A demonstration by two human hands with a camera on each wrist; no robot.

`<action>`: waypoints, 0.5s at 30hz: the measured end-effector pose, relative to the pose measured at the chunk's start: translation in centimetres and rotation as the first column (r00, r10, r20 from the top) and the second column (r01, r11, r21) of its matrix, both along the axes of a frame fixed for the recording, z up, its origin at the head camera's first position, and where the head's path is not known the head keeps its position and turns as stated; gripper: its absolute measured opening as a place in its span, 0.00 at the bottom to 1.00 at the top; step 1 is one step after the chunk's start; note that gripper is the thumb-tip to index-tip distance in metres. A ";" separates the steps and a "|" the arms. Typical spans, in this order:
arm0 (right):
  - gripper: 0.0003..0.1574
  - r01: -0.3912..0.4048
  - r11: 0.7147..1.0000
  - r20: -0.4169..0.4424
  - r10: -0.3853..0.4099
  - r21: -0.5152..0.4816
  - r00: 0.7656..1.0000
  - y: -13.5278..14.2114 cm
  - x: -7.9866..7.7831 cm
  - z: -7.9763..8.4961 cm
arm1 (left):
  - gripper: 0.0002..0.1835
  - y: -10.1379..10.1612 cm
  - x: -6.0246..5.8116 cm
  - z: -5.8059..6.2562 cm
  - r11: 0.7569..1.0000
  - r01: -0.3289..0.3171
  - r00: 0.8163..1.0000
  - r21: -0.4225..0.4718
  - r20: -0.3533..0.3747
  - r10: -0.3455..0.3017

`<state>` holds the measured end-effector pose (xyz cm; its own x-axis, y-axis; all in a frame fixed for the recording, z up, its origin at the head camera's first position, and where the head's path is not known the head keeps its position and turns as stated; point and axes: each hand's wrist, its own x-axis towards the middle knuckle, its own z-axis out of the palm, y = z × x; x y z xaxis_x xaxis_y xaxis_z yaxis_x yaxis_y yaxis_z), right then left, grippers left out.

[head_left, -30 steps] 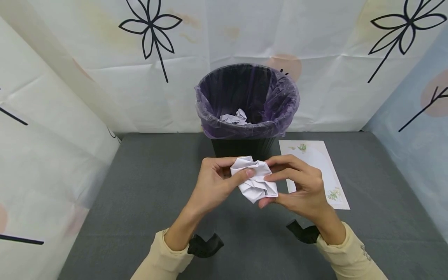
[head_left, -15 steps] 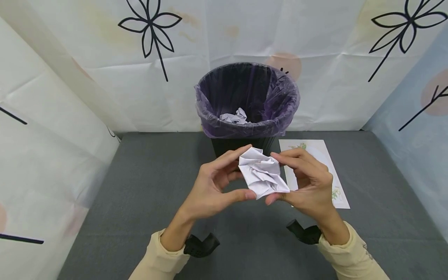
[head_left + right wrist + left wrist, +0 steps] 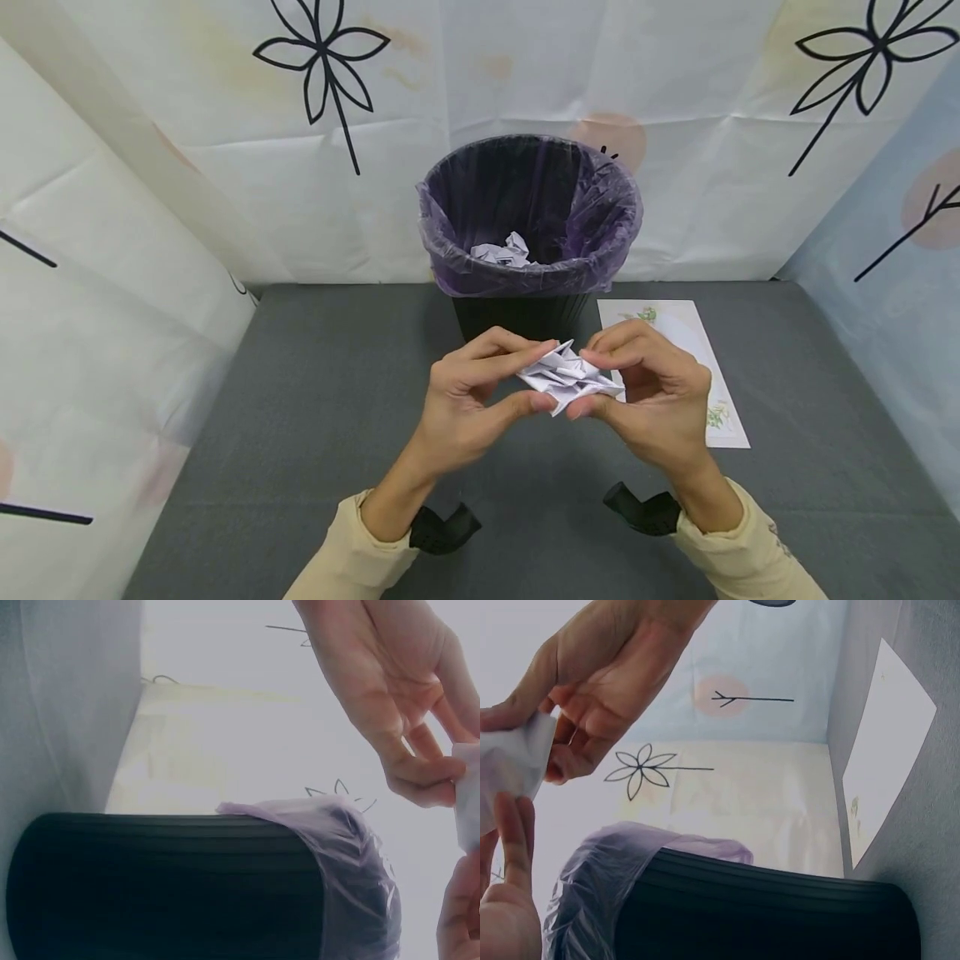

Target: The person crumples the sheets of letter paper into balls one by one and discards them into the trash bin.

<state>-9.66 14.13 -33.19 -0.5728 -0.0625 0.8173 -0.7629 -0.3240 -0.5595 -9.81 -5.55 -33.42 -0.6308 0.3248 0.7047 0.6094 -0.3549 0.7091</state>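
Note:
A crumpled piece of white paper, folded into sharp creases, is held up over the table in front of the bin. My left hand pinches its left side, thumb on the near edge and fingers along the upper edge. On the other side my right hand pinches it between thumb and index finger. In the left wrist view the paper shows at the left edge between both hands. The right wrist view catches only a sliver of the paper, with the rest out of frame.
Behind the hands stands a black bin with a purple plastic liner over its rim. Crumpled white paper lies inside. A sheet with printed leaves lies flat on the grey table, right of the bin. Patterned cloth walls surround the table.
The crumpled paper has been turned and squeezed and now looks flatter. The fingers of my left hand have come down onto its upper edge, narrowing their spread. The bin and sheet have stayed put.

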 end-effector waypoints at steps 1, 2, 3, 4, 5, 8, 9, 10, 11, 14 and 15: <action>0.24 0.007 1.000 0.001 -0.007 -0.006 1.000 -0.1 0.0 0.0 | 0.25 0.1 0.0 0.0 1.000 -0.022 1.000 0.004 -0.005 0.022; 0.23 0.015 1.000 0.004 -0.015 -0.008 1.000 -0.2 0.0 0.0 | 0.24 0.2 0.0 -0.1 0.999 -0.038 0.999 0.010 -0.007 0.038; 0.22 0.020 1.000 0.006 -0.020 -0.007 1.000 -0.2 0.1 0.0 | 0.24 0.2 0.0 -0.1 0.999 -0.052 0.999 0.014 -0.009 0.052; 0.22 0.020 1.000 0.009 -0.020 -0.003 1.000 -0.2 0.1 0.0 | 0.24 0.3 0.0 -0.1 0.998 -0.064 0.998 0.016 -0.009 0.065; 0.22 0.009 1.000 0.013 -0.009 0.003 1.000 -0.2 0.1 0.0 | 0.24 0.3 -0.1 -0.1 0.997 -0.070 0.998 0.023 -0.008 0.070; 0.24 -0.072 0.997 0.036 0.071 0.039 0.997 0.3 0.2 0.1 | 0.25 0.2 -0.2 0.0 0.996 -0.064 0.998 0.057 0.016 0.063; 0.24 -0.114 0.992 0.049 0.112 0.054 0.993 0.6 0.2 0.1 | 0.25 0.1 -0.2 0.0 0.996 -0.065 0.998 0.067 0.026 0.063; 0.25 -0.158 0.985 0.063 0.154 0.068 0.986 0.8 0.2 0.1 | 0.25 0.1 -0.2 0.1 0.995 -0.066 0.997 0.076 0.034 0.063; 0.25 -0.198 0.977 0.081 0.191 0.083 0.978 1.1 0.3 0.1 | 0.26 0.0 -0.2 0.1 0.994 -0.068 0.997 0.084 0.046 0.064; 0.24 -0.287 0.953 0.119 0.274 0.101 0.954 1.6 0.2 0.1 | 0.28 -0.2 -0.2 0.2 0.994 -0.060 0.996 0.089 0.078 0.053; 0.23 -0.299 0.949 0.127 0.286 0.098 0.950 1.7 0.2 0.1 | 0.29 -0.3 -0.1 0.2 0.995 -0.049 0.995 0.086 0.085 0.042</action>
<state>-9.46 15.84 -33.06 -0.6010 -0.3304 0.7277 -0.5760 -0.4522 -0.6810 -9.95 -5.86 -33.24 -0.7011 0.2336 0.6737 0.5667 -0.3910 0.7253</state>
